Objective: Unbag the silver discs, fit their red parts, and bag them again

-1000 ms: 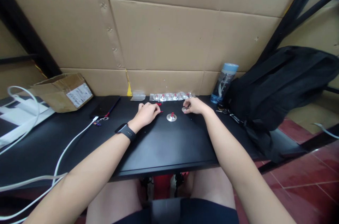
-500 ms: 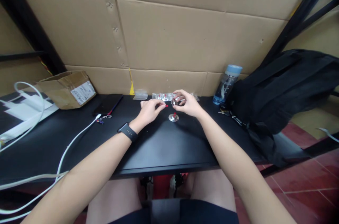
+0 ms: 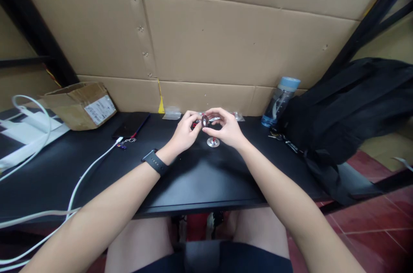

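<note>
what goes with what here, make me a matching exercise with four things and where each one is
1. raised metal disc
2. dark watch
3. open cardboard box
4. blue-lidded bottle

A. just left of the black backpack
B. between the left hand and the right hand
C. strapped on the left forearm, near the hand
D. left of the dark phone

Pairs: 1-B, 2-C, 3-D, 4-A
</note>
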Motion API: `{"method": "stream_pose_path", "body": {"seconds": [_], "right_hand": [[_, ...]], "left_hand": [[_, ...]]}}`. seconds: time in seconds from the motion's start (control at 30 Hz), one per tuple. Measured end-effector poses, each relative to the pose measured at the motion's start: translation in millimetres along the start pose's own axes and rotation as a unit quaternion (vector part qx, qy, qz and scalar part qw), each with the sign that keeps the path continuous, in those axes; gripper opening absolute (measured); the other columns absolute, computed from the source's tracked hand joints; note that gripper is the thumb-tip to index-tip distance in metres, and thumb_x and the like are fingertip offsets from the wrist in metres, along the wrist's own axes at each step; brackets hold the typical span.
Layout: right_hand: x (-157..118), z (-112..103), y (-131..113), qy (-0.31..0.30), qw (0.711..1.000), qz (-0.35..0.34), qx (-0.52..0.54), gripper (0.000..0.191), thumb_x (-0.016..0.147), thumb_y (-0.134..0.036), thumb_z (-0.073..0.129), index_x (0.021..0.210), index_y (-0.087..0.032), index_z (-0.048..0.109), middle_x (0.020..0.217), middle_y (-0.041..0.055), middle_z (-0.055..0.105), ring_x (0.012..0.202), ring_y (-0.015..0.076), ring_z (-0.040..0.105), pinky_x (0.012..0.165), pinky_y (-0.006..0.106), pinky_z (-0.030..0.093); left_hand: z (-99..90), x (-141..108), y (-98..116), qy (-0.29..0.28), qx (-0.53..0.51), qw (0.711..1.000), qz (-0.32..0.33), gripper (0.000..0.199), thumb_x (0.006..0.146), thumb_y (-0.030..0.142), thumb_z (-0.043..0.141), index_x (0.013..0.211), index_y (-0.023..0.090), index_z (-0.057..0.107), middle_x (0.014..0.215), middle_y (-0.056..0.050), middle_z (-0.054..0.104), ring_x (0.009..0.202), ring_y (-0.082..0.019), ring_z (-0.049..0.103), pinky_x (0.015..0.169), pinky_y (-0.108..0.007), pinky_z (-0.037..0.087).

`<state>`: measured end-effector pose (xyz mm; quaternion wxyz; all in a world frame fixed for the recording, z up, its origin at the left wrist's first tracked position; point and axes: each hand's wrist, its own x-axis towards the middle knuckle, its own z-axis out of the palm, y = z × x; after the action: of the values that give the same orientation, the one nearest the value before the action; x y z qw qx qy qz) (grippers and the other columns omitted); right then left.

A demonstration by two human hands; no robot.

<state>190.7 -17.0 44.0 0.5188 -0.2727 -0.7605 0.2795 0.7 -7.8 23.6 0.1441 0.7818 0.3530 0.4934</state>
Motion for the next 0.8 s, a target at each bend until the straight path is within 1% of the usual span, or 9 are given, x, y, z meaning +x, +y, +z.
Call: {"method": "stream_pose_path", "body": {"seconds": [0.17,0.3,0.4,0.47,0.53,0.63,0.73,0.8], "right_hand": [[0.2,0.3,2.6,0.006,0.999,0.017,0.037,0.046,0.073,-0.037,0.085,0.112,-0.022,0.064,0.115,0.0079,0.07,0.106,0.0227,0.068,0.084,0.034,0.057],[-0.1,0.9,4.2,-0.001,0.998,0.011,0.062,0.047,0.073,-0.038,0.085,0.112,-0.023,0.065,0.116,0.008,0.07,0.108,0.0231,0.067,0.086,0.034,0.056],[-0.4,2.2,4.5,0.008,0.998,0.014,0.064,0.047,0.072,-0.038,0.086,0.112,-0.022,0.065,0.115,0.0078,0.07,0.109,0.0234,0.067,0.086,0.035,0.056],[-0.7,3.8,4.7,0.019,0.997,0.022,0.072,0.048,0.071,-0.037,0.088,0.11,-0.022,0.066,0.113,0.0075,0.07,0.108,0.0232,0.067,0.086,0.034,0.056],[-1.1,6.0,5.2,0.028,0.994,0.035,0.096,0.048,0.069,-0.036,0.089,0.109,-0.022,0.066,0.112,0.0073,0.07,0.107,0.0231,0.067,0.085,0.034,0.057],[-2.1,9.8,7.0,0.037,0.984,0.066,0.159,0.048,0.068,-0.035,0.09,0.107,-0.022,0.065,0.114,0.0069,0.07,0.108,0.0225,0.067,0.089,0.034,0.057],[-3.0,12.8,10.6,0.044,0.969,0.093,0.225,0.048,0.067,-0.034,0.091,0.105,-0.023,0.065,0.116,0.0053,0.07,0.106,0.0203,0.068,0.096,0.036,0.056],[-3.1,13.7,12.9,0.048,0.959,0.112,0.256,0.047,0.066,-0.035,0.091,0.104,-0.024,0.065,0.115,0.0041,0.07,0.101,0.0183,0.069,0.096,0.035,0.056]], "left_hand": [[4.0,-1.2,1.7,0.015,-0.02,1.0,-0.019,0.011,0.096,0.027,0.054,0.095,0.021,0.064,0.106,-0.006,0.058,0.106,-0.022,0.059,0.1,-0.035,0.047],[8.3,-1.4,0.5,0.023,-0.058,0.997,-0.037,0.014,0.098,0.027,0.052,0.094,0.021,0.063,0.102,-0.006,0.06,0.104,-0.021,0.059,0.098,-0.035,0.047],[7.9,-1.7,2.8,0.027,-0.05,0.998,-0.034,0.014,0.098,0.027,0.052,0.094,0.02,0.064,0.101,-0.006,0.06,0.102,-0.021,0.059,0.096,-0.035,0.047],[5.6,-2.3,6.8,0.036,-0.003,0.999,-0.022,0.013,0.097,0.026,0.053,0.096,0.02,0.064,0.104,-0.006,0.059,0.102,-0.022,0.059,0.094,-0.036,0.047],[2.5,-3.1,11.5,0.049,0.071,0.996,-0.003,0.011,0.096,0.025,0.054,0.098,0.02,0.064,0.107,-0.007,0.059,0.104,-0.023,0.058,0.093,-0.037,0.045],[-2.0,-4.5,17.2,0.067,0.168,0.983,0.028,0.011,0.096,0.025,0.055,0.099,0.021,0.065,0.111,-0.008,0.059,0.108,-0.025,0.056,0.093,-0.041,0.04],[-5.1,-5.7,20.3,0.075,0.231,0.968,0.067,0.012,0.098,0.027,0.056,0.1,0.022,0.067,0.117,-0.009,0.06,0.112,-0.027,0.055,0.094,-0.044,0.035],[-6.6,-6.2,21.8,0.077,0.261,0.958,0.088,0.013,0.099,0.027,0.056,0.101,0.023,0.068,0.12,-0.01,0.06,0.116,-0.028,0.053,0.094,-0.045,0.033]]}}
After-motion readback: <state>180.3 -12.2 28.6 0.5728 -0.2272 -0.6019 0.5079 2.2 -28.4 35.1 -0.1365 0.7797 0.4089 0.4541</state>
